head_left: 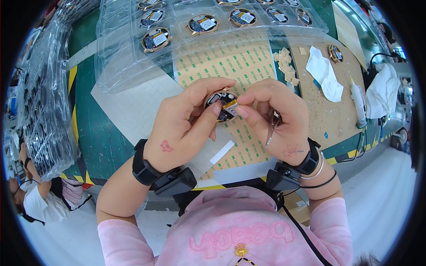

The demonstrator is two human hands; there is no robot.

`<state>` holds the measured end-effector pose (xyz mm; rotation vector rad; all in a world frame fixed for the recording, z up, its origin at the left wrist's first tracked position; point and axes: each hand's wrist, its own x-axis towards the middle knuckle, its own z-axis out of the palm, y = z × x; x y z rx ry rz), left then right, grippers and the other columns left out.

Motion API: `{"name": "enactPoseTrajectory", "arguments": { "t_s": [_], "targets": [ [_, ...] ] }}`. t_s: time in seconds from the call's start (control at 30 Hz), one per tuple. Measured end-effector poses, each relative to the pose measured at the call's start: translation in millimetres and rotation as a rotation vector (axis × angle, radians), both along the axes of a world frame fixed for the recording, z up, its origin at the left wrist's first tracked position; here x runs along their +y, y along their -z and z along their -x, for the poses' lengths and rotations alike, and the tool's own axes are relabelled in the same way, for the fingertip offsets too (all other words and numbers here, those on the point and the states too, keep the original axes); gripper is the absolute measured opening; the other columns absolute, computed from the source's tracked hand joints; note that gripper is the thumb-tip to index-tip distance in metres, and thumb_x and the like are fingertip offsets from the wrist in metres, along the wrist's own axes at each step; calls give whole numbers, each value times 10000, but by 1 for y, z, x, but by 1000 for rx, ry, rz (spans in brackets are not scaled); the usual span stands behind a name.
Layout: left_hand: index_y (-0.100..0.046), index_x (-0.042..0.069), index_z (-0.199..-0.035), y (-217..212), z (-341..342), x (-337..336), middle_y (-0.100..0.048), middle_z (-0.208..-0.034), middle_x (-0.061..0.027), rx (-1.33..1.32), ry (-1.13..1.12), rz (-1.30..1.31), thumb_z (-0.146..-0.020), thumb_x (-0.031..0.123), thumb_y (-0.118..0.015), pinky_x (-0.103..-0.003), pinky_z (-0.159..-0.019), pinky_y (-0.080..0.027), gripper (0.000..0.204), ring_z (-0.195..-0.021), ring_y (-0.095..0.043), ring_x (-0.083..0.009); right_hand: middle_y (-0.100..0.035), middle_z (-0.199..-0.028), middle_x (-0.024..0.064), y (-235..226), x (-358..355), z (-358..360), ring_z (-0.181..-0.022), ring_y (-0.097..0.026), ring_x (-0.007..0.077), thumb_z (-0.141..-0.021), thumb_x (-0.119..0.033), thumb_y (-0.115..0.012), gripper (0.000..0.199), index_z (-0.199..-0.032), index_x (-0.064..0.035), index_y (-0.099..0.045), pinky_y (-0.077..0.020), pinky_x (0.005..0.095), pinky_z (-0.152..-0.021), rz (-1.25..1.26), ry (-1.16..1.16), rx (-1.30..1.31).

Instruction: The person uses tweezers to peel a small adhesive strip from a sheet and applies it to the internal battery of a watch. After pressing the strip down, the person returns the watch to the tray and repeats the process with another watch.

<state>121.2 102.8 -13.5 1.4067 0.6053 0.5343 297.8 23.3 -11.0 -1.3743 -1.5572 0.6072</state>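
Note:
Over the middle of the bench, my left hand (pixel 179 122) grips a round watch case (pixel 216 98) by its gold-coloured rim, with the thumb over the open inside. Dark circuitry shows within the case. My right hand (pixel 286 113) pinches a small silver battery (pixel 231 107) with a yellow strip, at the case's right side; whether it is fully seated I cannot tell. Metal tweezers (pixel 271 129) are tucked in the right palm, their far end partly hidden by the fingers. Under both hands lies a tan adhesive sheet (pixel 199 66) with green print.
A clear plastic tray (pixel 177 31) with several open watch cases spans the back. On a brown board (pixel 317 115) at right are white cloths (pixel 324 73), another watch case (pixel 336 53), a white tube-shaped tool (pixel 357 103) and small tan squares (pixel 286 64). Clear plastic trays (pixel 49 106) are stacked left.

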Motion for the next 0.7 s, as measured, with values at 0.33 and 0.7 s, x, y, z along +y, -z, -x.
{"name": "enactPoseTrajectory", "arguments": {
  "t_s": [0.33, 0.7],
  "targets": [
    [-485, 5, -1265, 5, 0, -1, -593, -895, -57, 9, 45, -60, -868, -79, -446, -211, -577, -458, 407, -626, -553, -76, -565, -740, 28, -2, 2, 4, -488, -407, 70, -733, 18, -704, 155, -863, -37, -639, -324, 230, -474, -9, 66, -50],
    [-464, 0, -1292, 9, 0, -2, -573, -861, -50, -7, 34, -50, -864, -90, -439, -214, -604, -460, 438, -647, -569, -87, -523, -638, 29, 5, 5, 6, -499, -442, 115, -683, 29, -738, 207, -854, -59, -661, -352, 253, -479, -79, 100, -86]
  ]
}}
